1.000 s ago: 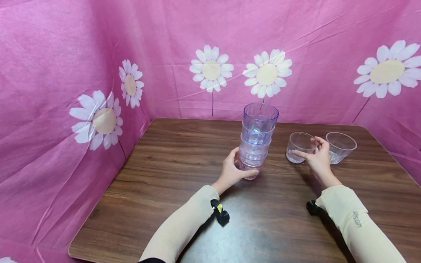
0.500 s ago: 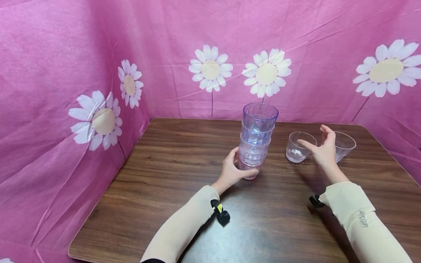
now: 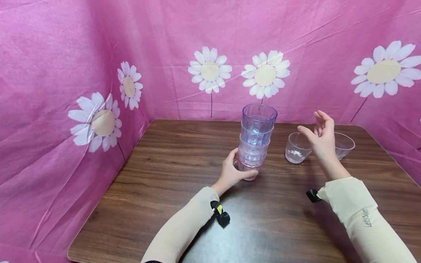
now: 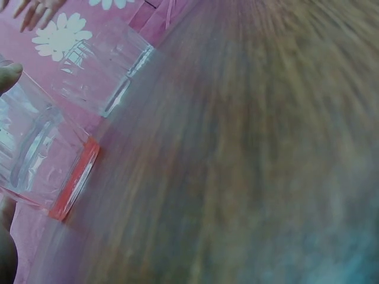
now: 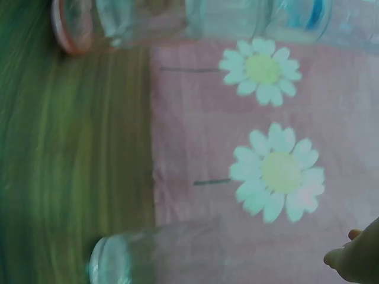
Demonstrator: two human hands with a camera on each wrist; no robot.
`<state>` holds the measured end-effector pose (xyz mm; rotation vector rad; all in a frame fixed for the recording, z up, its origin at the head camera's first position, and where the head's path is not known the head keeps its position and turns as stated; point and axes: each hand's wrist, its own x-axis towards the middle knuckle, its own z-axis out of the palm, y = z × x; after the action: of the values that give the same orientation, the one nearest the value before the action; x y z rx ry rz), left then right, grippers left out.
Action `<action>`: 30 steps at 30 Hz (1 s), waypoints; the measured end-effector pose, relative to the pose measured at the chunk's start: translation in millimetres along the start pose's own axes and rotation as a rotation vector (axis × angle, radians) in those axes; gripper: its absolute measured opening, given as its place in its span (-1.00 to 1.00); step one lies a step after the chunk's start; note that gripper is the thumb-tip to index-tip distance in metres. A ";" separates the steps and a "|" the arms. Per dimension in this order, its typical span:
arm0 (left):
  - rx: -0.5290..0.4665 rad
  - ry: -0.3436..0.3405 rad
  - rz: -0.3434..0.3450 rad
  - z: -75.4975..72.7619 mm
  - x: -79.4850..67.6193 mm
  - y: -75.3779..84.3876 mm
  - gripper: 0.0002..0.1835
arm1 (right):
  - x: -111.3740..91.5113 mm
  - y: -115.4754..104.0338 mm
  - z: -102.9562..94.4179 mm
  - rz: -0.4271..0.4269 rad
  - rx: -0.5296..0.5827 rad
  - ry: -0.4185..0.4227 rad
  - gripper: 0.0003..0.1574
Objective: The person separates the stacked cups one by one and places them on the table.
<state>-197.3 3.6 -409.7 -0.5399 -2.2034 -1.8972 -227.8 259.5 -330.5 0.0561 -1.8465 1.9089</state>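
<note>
Head view: the left hand (image 3: 230,173) gripped the foot of a stack of tumblers (image 3: 255,142), blue-rimmed on top, upon the wooden table (image 3: 158,175); the loose-fingered right hand (image 3: 323,142), holding nothing, hovered before a straight-sided tumbler (image 3: 296,154) and a flared tumbler (image 3: 345,144). Left wrist: fingers (image 4: 7,255) flanked the red-based bottom tumbler (image 4: 42,152). Right wrist: fingertips (image 5: 356,257) showed apart from the blurred stack.

Around the stack of clear tumblers (image 3: 254,146), we have free surface (image 3: 171,157) at nine and ten o'clock and a lane at three, as far as the short tumbler (image 3: 296,152). The right hand (image 3: 322,138) crosses our view of the gap to the flared tumbler (image 3: 345,144). The left hand (image 3: 231,173) blocks eight; pink daisy-print cloth (image 3: 167,84) closes twelve.
</note>
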 end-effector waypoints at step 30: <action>-0.032 -0.006 0.014 7.9 10.1 -46.1 -0.07 | -19.6 -45.1 73.7 -0.093 0.154 -0.414 0.11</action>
<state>-223.7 7.4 -449.5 -0.5650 -2.1709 -1.9295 -215.9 182.2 -288.8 0.6195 -1.9003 2.0849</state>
